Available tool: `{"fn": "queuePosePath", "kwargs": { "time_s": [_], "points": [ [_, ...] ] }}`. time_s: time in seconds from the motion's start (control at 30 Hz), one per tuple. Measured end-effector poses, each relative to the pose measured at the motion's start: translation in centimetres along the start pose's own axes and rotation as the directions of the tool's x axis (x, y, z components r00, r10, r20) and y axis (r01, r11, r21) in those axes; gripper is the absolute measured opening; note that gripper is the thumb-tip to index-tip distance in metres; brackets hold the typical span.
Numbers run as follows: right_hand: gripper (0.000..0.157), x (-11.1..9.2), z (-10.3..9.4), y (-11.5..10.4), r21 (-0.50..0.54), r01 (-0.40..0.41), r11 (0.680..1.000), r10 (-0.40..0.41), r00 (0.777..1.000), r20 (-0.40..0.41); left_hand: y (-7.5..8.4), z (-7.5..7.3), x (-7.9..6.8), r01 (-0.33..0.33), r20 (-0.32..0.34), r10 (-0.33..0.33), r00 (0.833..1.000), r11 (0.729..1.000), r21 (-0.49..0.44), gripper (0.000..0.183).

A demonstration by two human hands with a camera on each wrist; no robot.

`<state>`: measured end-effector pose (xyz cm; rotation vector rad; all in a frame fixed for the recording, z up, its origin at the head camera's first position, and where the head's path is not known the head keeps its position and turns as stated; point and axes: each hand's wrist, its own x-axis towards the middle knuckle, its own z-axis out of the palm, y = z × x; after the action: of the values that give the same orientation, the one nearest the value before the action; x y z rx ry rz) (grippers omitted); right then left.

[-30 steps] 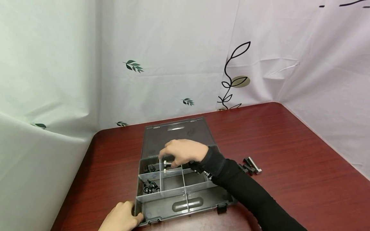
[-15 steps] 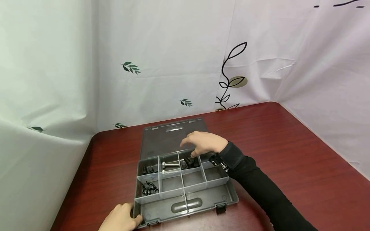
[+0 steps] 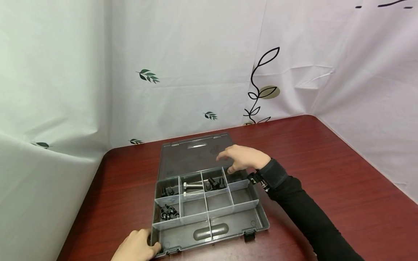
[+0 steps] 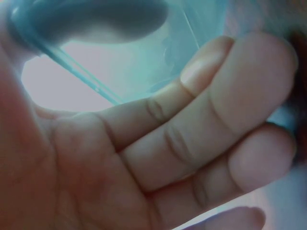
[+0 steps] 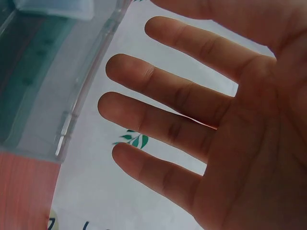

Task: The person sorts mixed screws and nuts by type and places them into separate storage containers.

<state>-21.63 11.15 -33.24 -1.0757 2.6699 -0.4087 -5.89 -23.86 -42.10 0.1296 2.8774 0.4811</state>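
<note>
A grey plastic compartment box (image 3: 183, 236) lies on the table with its lid (image 3: 189, 157) folded open toward the back. My left hand (image 3: 136, 246) holds its front left corner, thumb over the wall and fingers outside. Above the back right compartment hovers my right hand (image 3: 243, 156), fingers spread and nothing in them, as the right wrist view confirms. Silver bolts (image 3: 193, 186) lie in one back compartment. Dark bolts (image 3: 213, 183) fill the one to its right, and more dark bolts (image 3: 168, 191) sit at the back left. Black ring-headed pieces (image 3: 169, 212) occupy the compartment in front of those.
The box stands on a dark red wooden table (image 3: 326, 174). White patterned cloth (image 3: 196, 72) hangs behind it and along both sides. A black latch (image 3: 249, 235) sticks out from the box's front edge. My right forearm (image 3: 303, 206) crosses the table right of the box.
My right hand has moved right, from over the silver bolts to the back right compartment. The bolts seen on the table at right are now out of sight around my forearm. My left hand stays put.
</note>
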Motion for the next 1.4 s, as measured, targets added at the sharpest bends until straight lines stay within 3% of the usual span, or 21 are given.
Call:
{"fn": "queuePosePath", "kwargs": {
  "time_s": [0.5, 0.83, 1.17, 1.4],
  "points": [
    [0.053, -2.2, 0.1, 2.6, 0.017, -0.038, 0.999, 0.038, 0.999, -0.019, -0.2, 0.0, 0.2, 0.027, 0.044, -0.027, 0.999, 1.0, -0.008, 0.022],
    [0.056, -4.2, 0.5, 4.6, 0.058, -0.122, 0.991, 0.123, 0.992, -0.016, -0.1, 0.0, -0.1, -0.023, 0.001, 0.023, 1.0, 0.999, -0.045, 0.02],
    [0.058, -6.3, 1.3, 6.5, 0.077, -0.179, 0.981, 0.18, 0.984, -0.014, 0.0, -0.2, -0.1, -0.017, 0.004, 0.017, 1.0, 0.999, -0.037, 0.021],
    [0.058, -7.9, 1.5, 6.8, 0.066, -0.202, 0.977, 0.201, 0.979, 0.031, 0.2, -0.2, -0.1, -0.006, 0.022, 0.007, 1.0, 0.999, -0.035, 0.021]
  ]
}}
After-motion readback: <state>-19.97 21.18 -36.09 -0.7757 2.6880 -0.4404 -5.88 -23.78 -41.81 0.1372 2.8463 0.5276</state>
